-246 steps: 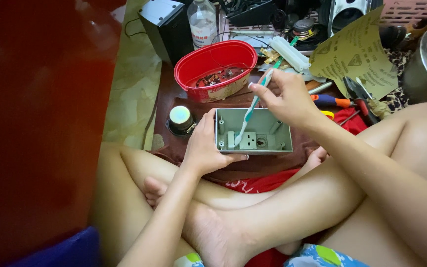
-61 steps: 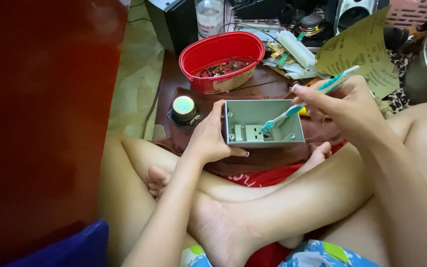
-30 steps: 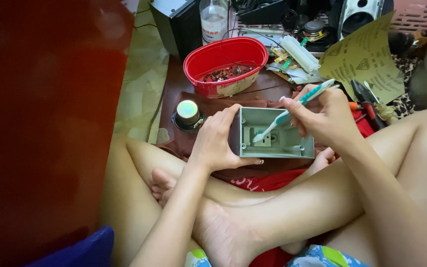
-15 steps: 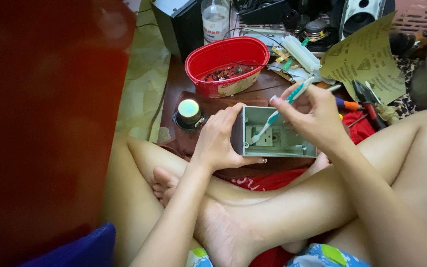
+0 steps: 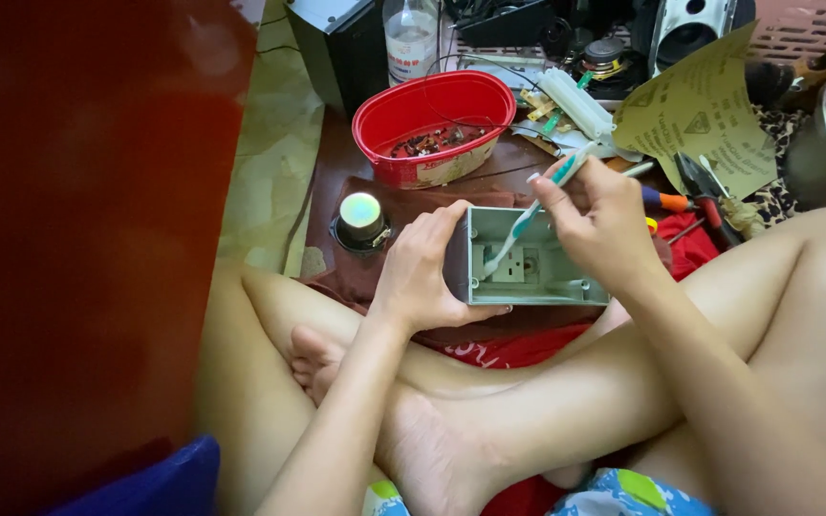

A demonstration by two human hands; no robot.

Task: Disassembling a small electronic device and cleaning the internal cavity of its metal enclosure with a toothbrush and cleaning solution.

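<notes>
Head view: left hand (image 5: pixel 423 272) grips grey box (image 5: pixel 528 258), centre frame.
Right hand (image 5: pixel 599 220): pinching toothbrush (image 5: pixel 532 212).
Risk: hard scrubbing may tip the box from the grip.

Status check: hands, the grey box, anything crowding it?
Left hand grips grey box at its left end. Right hand holds toothbrush, head inside box. Red tub beyond it, apart.

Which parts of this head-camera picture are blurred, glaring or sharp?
Head view: the broad red surface at left is a near, out-of-focus blur; the round shiny cap throws pale glare; the grey plastic box, left hand and right hand with the white-and-teal toothbrush are sharp and evenly lit.
</notes>
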